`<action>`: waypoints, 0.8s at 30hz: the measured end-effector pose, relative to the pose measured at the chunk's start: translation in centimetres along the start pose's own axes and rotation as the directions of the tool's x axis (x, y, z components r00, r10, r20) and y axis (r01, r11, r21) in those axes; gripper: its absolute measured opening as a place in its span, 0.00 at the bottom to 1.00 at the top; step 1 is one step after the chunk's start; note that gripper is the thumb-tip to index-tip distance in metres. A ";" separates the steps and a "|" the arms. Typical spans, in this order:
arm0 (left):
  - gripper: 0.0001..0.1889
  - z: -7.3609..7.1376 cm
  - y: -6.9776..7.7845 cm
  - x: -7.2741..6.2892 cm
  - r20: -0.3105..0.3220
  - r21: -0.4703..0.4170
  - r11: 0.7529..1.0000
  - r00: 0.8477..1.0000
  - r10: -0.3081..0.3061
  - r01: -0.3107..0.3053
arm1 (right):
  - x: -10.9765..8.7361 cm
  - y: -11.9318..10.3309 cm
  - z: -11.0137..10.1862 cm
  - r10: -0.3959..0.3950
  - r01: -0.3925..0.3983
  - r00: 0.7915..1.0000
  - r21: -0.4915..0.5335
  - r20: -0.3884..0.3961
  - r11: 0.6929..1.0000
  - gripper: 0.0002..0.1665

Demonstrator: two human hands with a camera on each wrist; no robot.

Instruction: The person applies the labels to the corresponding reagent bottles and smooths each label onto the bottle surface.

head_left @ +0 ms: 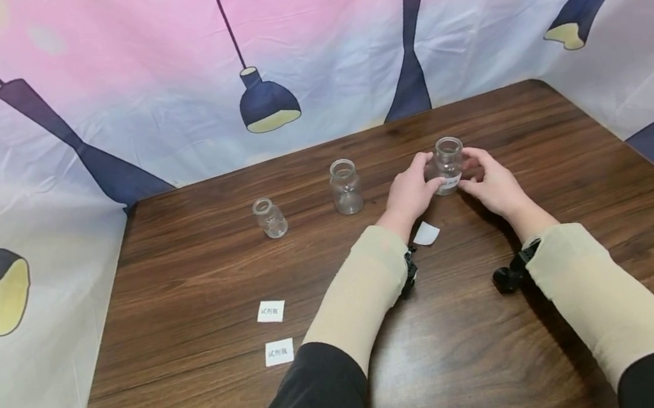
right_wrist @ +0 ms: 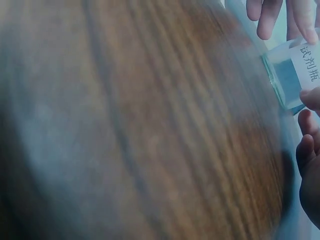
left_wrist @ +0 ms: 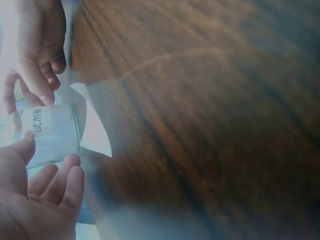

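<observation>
I have both hands on the labelled jar (head_left: 449, 164) at 1 o'clock: left hand (head_left: 411, 193) and right hand (head_left: 492, 185) pinch its sides. Its label (left_wrist: 39, 120) reads 试剂瓶. Two bare jars (head_left: 346, 187) stand at 11 o'clock. Open tabletop (head_left: 579, 152) runs to the 3 o'clock edge. Two stickers (head_left: 271, 311) near 8 o'clock read 试剂瓶.

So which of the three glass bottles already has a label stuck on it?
The rightmost bottle, held between the left hand and right hand. It bears a white label; the middle bottle and small left bottle are bare.
</observation>
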State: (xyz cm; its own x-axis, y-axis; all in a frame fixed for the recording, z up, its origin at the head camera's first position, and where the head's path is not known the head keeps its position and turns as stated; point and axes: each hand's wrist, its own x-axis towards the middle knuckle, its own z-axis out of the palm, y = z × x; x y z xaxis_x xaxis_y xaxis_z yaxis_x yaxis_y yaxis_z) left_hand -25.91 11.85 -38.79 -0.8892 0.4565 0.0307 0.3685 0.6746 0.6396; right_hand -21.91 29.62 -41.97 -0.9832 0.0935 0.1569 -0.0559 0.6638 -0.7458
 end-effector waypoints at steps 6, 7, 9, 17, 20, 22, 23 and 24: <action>0.28 0.3 -0.3 0.3 0.002 0.023 0.999 1.000 0.027 -0.027 | -0.1 0.2 0.0 0.018 -0.018 1.000 -0.005 -0.008 1.000 0.35; 0.28 0.3 -0.4 0.3 0.004 0.028 0.999 0.999 0.033 -0.033 | -0.1 0.2 0.0 0.020 -0.020 1.000 -0.003 -0.007 1.000 0.35; 0.30 0.5 -0.7 0.5 0.005 0.032 0.999 0.999 0.042 -0.042 | -0.2 0.1 0.0 0.014 -0.014 1.000 0.009 0.000 1.000 0.36; 0.36 0.9 -1.1 0.8 0.011 0.051 0.997 0.998 0.061 -0.062 | -0.1 0.0 0.0 0.002 -0.002 1.000 0.019 0.023 1.000 0.37; 0.36 1.1 -1.0 0.9 0.001 0.102 0.992 0.997 0.073 -0.072 | -0.1 0.0 0.0 0.005 -0.005 1.000 0.018 0.018 1.000 0.37; 0.35 1.1 -0.9 0.9 -0.004 0.138 0.987 0.997 0.083 -0.082 | -0.1 0.1 0.0 0.006 -0.006 1.000 0.018 0.011 1.000 0.37; 0.35 1.1 -0.9 0.8 -0.005 0.151 0.985 0.996 0.087 -0.085 | -0.1 0.1 0.0 0.006 -0.006 1.000 0.018 0.009 1.000 0.37; 0.35 1.1 -0.8 0.8 -0.005 0.161 0.983 0.996 0.089 -0.087 | -0.1 0.1 0.0 0.004 -0.005 1.000 0.019 0.006 1.000 0.37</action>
State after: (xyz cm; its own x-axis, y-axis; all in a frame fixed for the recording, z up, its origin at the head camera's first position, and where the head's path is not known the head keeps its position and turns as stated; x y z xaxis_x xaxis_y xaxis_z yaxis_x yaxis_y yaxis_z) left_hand -26.64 12.30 -40.16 -0.8543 0.5117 0.0917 0.4833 0.7169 0.5024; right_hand -21.83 29.64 -42.09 -0.9844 0.0920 0.1496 -0.0546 0.6494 -0.7585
